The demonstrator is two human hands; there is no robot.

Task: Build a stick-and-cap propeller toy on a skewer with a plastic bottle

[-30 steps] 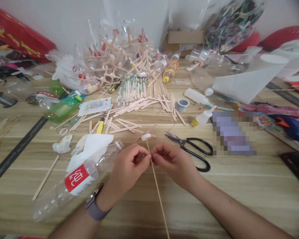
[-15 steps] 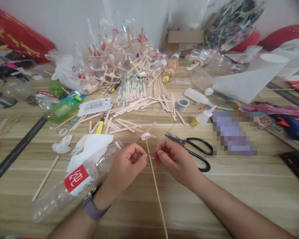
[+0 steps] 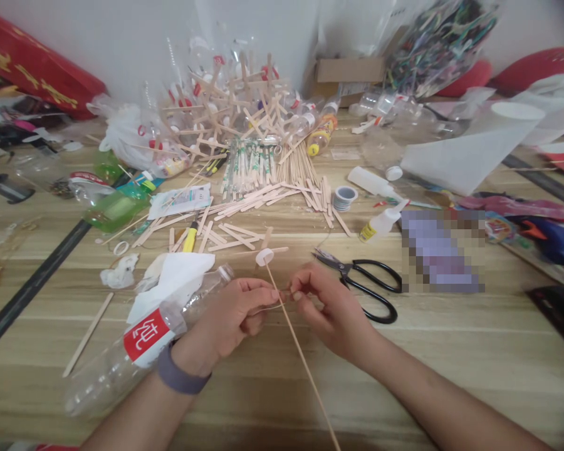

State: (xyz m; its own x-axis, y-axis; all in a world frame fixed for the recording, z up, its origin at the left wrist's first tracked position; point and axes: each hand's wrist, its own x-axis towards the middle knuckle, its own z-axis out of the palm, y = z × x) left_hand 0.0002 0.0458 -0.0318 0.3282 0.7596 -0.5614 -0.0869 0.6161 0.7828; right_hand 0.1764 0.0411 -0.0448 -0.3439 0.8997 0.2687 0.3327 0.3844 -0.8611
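Observation:
A thin wooden skewer slants across between my hands. At its far end are a white bottle cap and small crossed craft sticks. My left hand is closed in a pinch beside the skewer, just below the cap. A thin wire runs from its fingers past the skewer toward the right. My right hand pinches the wire close to the skewer. The fine detail at the fingertips is blurred.
Black-handled scissors lie right of my right hand. A clear plastic bottle lies by my left forearm. Behind are loose craft sticks, a wire spool, a glue bottle and a yellow-handled tool.
The cap end of the skewer has shifted left and its near end right. My left hand has turned, its fingers less curled; my right hand stays close to the skewer.

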